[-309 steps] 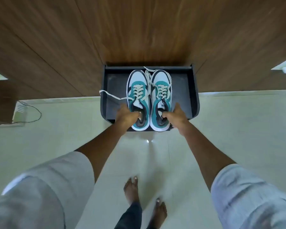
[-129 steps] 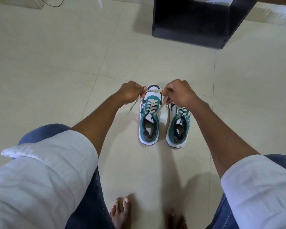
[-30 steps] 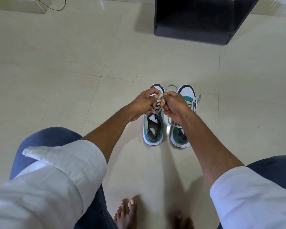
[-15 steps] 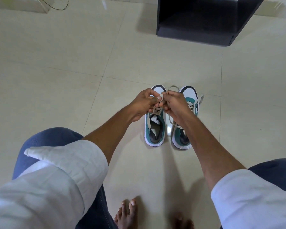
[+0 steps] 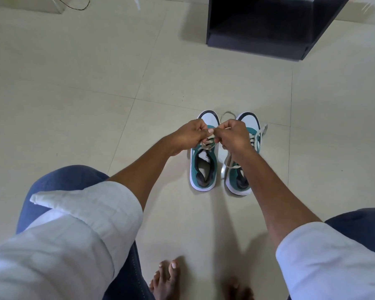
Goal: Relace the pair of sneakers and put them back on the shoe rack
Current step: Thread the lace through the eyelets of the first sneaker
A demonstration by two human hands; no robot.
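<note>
Two teal and white sneakers stand side by side on the tiled floor, toes pointing away from me. Over the left sneaker (image 5: 204,167) my left hand (image 5: 189,135) and my right hand (image 5: 234,135) meet, each pinching an end of its cream lace (image 5: 208,143). My right forearm crosses the right sneaker (image 5: 248,124), whose lace (image 5: 260,132) hangs loose over its far side. The black shoe rack (image 5: 258,37) stands empty at the top of the view, about a tile beyond the shoes.
Cream floor tiles lie all around the shoes. My bare feet (image 5: 167,278) are at the bottom edge, my knees in blue trousers on both sides. A thin cable (image 5: 78,3) lies at the top left.
The sneakers came off the rack onto the floor. In the last second my hands have stayed pinched together over the left sneaker's lace, shifting only slightly.
</note>
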